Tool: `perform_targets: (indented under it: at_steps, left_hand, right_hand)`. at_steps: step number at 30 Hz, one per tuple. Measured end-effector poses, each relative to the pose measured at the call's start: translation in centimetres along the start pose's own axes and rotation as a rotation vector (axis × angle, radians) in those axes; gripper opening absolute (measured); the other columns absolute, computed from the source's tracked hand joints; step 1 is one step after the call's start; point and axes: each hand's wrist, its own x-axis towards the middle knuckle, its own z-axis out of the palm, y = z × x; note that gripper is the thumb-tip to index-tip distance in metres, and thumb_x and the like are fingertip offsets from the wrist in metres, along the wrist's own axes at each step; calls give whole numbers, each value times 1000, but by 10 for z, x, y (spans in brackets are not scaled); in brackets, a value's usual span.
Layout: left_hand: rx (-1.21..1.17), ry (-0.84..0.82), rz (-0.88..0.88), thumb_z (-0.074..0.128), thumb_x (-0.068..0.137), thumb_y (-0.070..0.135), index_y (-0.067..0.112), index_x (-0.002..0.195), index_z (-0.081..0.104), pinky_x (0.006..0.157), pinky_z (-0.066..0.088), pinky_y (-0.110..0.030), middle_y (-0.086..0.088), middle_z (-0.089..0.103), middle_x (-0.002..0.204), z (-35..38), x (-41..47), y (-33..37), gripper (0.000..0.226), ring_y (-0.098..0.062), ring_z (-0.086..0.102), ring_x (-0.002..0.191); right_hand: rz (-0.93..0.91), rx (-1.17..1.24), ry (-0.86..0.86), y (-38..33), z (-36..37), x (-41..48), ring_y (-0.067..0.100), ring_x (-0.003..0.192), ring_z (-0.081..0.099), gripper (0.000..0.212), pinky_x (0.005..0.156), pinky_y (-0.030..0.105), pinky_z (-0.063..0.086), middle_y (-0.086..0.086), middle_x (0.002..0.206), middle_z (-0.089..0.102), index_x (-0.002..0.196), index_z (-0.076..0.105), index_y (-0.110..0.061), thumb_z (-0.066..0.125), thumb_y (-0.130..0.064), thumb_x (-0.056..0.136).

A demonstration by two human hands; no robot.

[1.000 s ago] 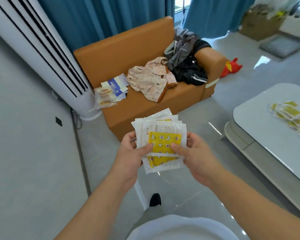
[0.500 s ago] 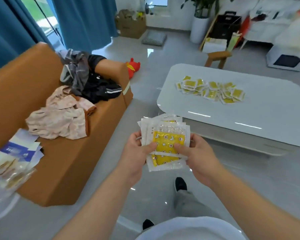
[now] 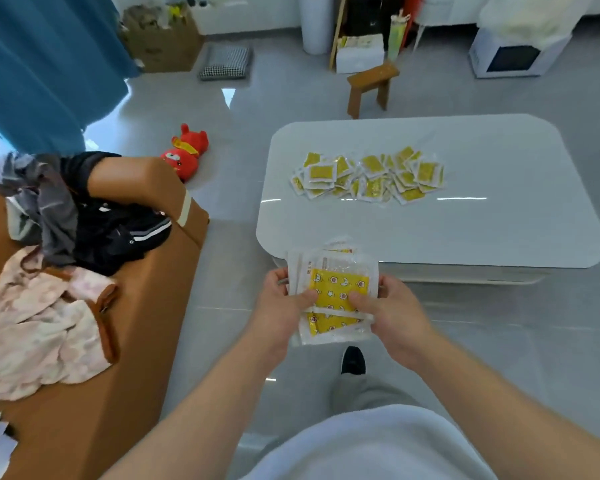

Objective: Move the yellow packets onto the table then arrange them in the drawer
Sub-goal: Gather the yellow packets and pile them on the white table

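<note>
In front of my chest, just short of the table [image 3: 499, 230]: stack of yellow packets [image 3: 336, 285] gripped by left hand [image 3: 281, 299] and right hand [image 3: 392, 306], thumbs clamped on top so the fanned stack doesn't slide. Pile of packets [image 3: 368, 176] lies mid-table. Sofa [image 3: 146, 306] hugs my left; I judge only floor lies ahead. Drawer not visible.

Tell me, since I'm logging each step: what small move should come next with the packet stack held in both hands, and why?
Probably carry the stack of yellow packets forward over the white table and set it beside the pile of packets there. The left hand and right hand grip the stack in the air, at the table's edge.
</note>
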Motion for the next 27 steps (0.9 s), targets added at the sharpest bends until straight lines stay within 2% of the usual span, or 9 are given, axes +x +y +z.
perform_targets:
  at_steps: [4,8,13,17,19,23,27]
  left_hand:
    - [15,12,-9,71,87,-7,14,125,50,90,58,-53,-11,72,115,30,60,40,48,-29,73,100]
    - [62,21,-22,71,88,-5,15,126,50,83,61,-49,-9,73,111,51,109,73,48,-26,74,95]
    - [179,-14,-41,73,87,-1,18,127,48,84,61,-48,-9,68,118,71,180,105,50,-28,72,98]
    - [287,-113,-78,72,90,3,20,129,46,72,60,-35,-3,66,118,97,228,124,50,-23,71,98]
    - [321,-149,-100,72,90,4,20,128,45,69,59,-34,-3,66,117,114,255,131,50,-22,70,98]
    - [409,-169,-121,74,87,4,19,126,45,88,58,-41,-4,65,115,162,301,140,50,-21,68,101]
    - [458,-154,-166,74,85,4,17,128,44,94,56,-44,-4,64,116,217,354,136,54,-21,67,102]
  right_hand:
    - [14,-23,3,-48,-8,63,28,96,75,31,90,55,59,6,106,77,114,64,-13,77,-5,87]
    - [32,-13,15,-84,-7,113,27,95,75,32,89,53,60,7,106,76,116,62,-12,77,-4,88]
    - [50,-1,116,-111,-4,173,28,97,74,34,89,53,59,7,108,74,114,63,-15,79,-8,86]
    - [73,-14,226,-128,-12,207,26,97,74,31,89,52,60,5,107,74,110,63,-21,79,-11,86]
    - [78,-24,268,-140,-22,226,26,97,74,31,89,52,59,5,107,74,110,62,-21,79,-13,86]
    - [103,-72,321,-162,-53,271,23,96,73,31,90,50,59,4,106,73,112,61,-20,78,-12,87]
    - [124,-156,315,-181,-98,331,22,97,71,31,91,48,59,2,107,71,114,60,-21,76,-13,89]
